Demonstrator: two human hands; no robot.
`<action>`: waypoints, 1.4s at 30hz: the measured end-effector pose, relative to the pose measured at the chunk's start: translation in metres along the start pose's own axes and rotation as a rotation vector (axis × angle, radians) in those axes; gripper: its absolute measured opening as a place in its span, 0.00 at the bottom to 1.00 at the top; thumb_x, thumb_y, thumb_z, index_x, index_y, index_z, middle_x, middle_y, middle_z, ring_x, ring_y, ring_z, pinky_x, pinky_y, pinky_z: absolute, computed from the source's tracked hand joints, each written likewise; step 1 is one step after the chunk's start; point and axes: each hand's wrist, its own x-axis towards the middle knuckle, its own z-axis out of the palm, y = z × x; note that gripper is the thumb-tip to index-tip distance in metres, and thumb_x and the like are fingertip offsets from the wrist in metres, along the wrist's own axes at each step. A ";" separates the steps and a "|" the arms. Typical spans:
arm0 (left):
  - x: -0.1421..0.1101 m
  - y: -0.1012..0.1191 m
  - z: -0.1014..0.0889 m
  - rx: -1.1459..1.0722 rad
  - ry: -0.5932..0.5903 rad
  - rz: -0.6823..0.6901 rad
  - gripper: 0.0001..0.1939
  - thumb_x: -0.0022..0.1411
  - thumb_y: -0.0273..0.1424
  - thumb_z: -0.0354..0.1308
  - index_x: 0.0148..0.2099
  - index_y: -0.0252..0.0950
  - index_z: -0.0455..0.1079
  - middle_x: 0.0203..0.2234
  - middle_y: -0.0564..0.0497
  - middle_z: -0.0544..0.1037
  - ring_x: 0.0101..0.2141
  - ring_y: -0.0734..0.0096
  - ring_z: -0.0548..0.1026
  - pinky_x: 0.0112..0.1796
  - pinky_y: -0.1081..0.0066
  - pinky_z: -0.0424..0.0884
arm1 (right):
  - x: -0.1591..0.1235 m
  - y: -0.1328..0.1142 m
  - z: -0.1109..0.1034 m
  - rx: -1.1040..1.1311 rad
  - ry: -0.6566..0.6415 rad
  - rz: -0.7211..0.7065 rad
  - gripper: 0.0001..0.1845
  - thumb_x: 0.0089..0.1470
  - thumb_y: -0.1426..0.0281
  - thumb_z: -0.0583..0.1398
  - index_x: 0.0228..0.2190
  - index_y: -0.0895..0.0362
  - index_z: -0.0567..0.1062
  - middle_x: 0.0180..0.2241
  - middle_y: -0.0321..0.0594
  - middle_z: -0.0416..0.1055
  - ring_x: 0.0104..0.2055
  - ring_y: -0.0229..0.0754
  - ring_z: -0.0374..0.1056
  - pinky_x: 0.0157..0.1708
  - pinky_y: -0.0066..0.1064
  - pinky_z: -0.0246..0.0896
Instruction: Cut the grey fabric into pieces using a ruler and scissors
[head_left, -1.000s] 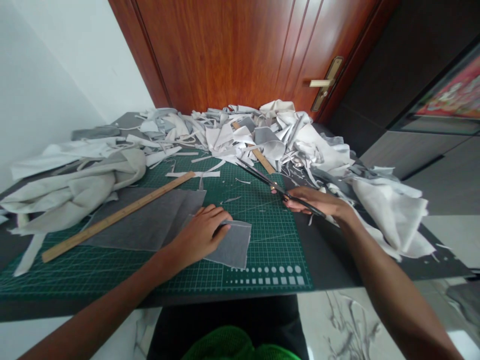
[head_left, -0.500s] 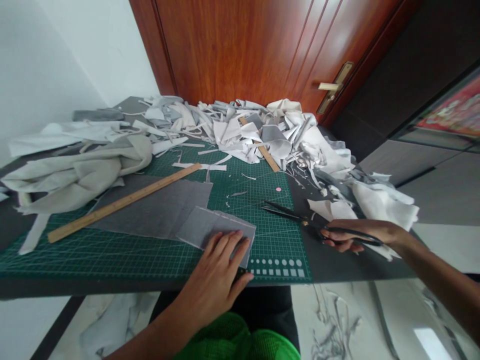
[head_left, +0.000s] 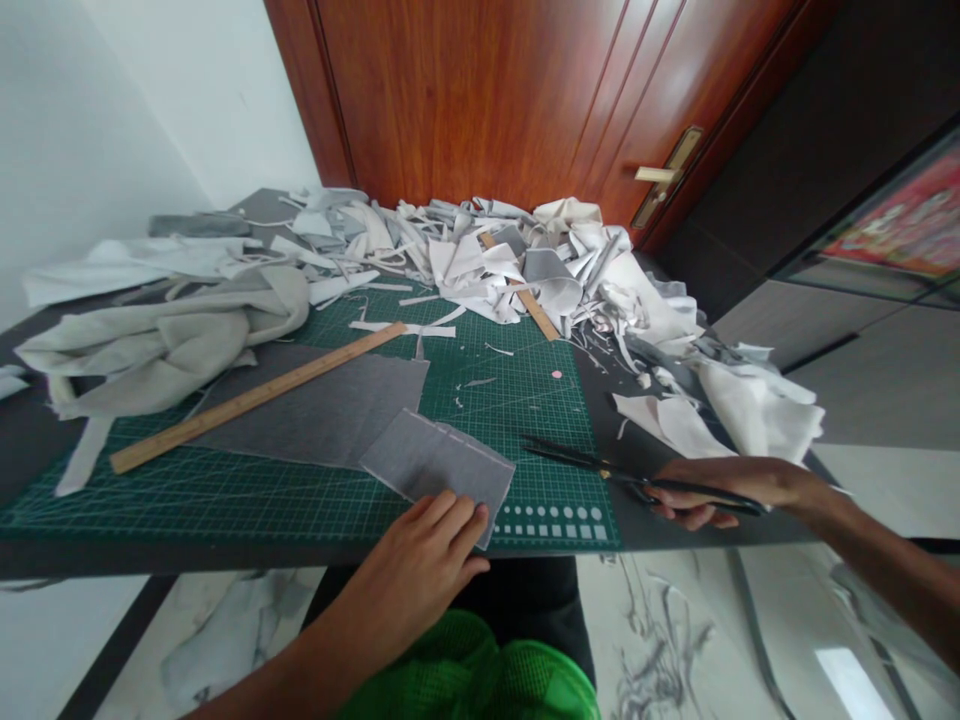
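Note:
A small grey fabric piece (head_left: 439, 455), which looks layered, lies at a slant on the green cutting mat (head_left: 525, 405). My left hand (head_left: 427, 550) has its fingers curled over that piece's near edge at the front of the table, with the thumb lower down. My right hand (head_left: 709, 490) is wrapped around the black handles of large scissors (head_left: 566, 455). Their slim blades point left above the mat's right side, slightly parted and apart from the fabric. Left of the small piece, a larger grey fabric sheet (head_left: 322, 410) lies flat under a wooden ruler (head_left: 262, 398).
Heaped fabric scraps (head_left: 480, 260) line the back, with a second wooden ruler (head_left: 536, 312) among them. Crumpled beige cloth (head_left: 165, 340) sits at left; white scraps (head_left: 675, 425) lie near my right hand. A wooden door (head_left: 465, 100) stands behind. Offcuts (head_left: 667, 640) litter the floor.
My left hand has drawn back toward the table edge, its fingers curling more over the small piece. The scissors have dipped slightly in view, still in my right hand.

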 end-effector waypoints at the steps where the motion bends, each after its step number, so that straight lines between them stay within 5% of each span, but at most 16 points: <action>1: -0.001 0.001 0.000 -0.004 -0.009 0.007 0.14 0.72 0.35 0.56 0.56 0.37 0.71 0.43 0.46 0.78 0.46 0.56 0.74 0.47 0.58 0.71 | 0.000 0.001 0.001 0.016 0.023 0.007 0.31 0.53 0.39 0.60 0.32 0.55 0.66 0.24 0.27 0.48 0.23 0.30 0.43 0.17 0.21 0.41; 8: 0.002 -0.005 -0.005 -0.337 0.028 -0.133 0.03 0.67 0.27 0.60 0.40 0.38 0.68 0.41 0.47 0.76 0.45 0.57 0.73 0.46 0.57 0.72 | 0.001 0.003 0.012 0.060 0.074 -0.022 0.28 0.54 0.43 0.62 0.31 0.55 0.66 0.24 0.29 0.53 0.23 0.30 0.46 0.16 0.20 0.44; 10: 0.005 -0.009 -0.007 -0.436 0.033 -0.183 0.02 0.70 0.28 0.56 0.43 0.39 0.68 0.40 0.48 0.76 0.44 0.60 0.74 0.45 0.60 0.73 | 0.000 -0.001 0.016 0.006 0.069 -0.028 0.28 0.54 0.42 0.61 0.29 0.55 0.64 0.23 0.29 0.52 0.22 0.30 0.46 0.16 0.21 0.43; 16: 0.013 -0.017 -0.002 -0.399 0.027 -0.106 0.30 0.65 0.21 0.55 0.68 0.40 0.59 0.57 0.46 0.73 0.57 0.57 0.70 0.60 0.54 0.67 | -0.003 -0.012 0.028 -0.189 0.104 0.017 0.35 0.53 0.34 0.55 0.28 0.55 0.63 0.21 0.29 0.53 0.20 0.29 0.46 0.16 0.21 0.44; 22: 0.018 -0.012 0.006 -0.308 0.035 -0.154 0.37 0.56 0.10 0.46 0.66 0.36 0.64 0.50 0.47 0.74 0.51 0.62 0.72 0.58 0.58 0.71 | 0.003 -0.009 0.030 -0.137 0.069 -0.016 0.36 0.53 0.33 0.54 0.29 0.55 0.64 0.21 0.27 0.54 0.19 0.27 0.47 0.15 0.19 0.44; 31: 0.018 0.001 0.010 -0.267 0.177 -0.233 0.38 0.56 0.10 0.46 0.67 0.38 0.60 0.48 0.47 0.72 0.49 0.61 0.73 0.55 0.57 0.74 | 0.011 -0.007 0.026 -0.082 -0.009 -0.008 0.37 0.52 0.33 0.56 0.33 0.57 0.67 0.21 0.26 0.55 0.19 0.27 0.47 0.15 0.19 0.45; 42: 0.019 0.003 0.014 -0.202 0.181 -0.185 0.38 0.55 0.10 0.48 0.66 0.36 0.63 0.44 0.47 0.72 0.45 0.58 0.73 0.49 0.54 0.78 | 0.018 -0.028 0.030 -0.134 -0.024 -0.058 0.35 0.54 0.35 0.56 0.30 0.57 0.67 0.20 0.28 0.55 0.19 0.27 0.48 0.15 0.19 0.44</action>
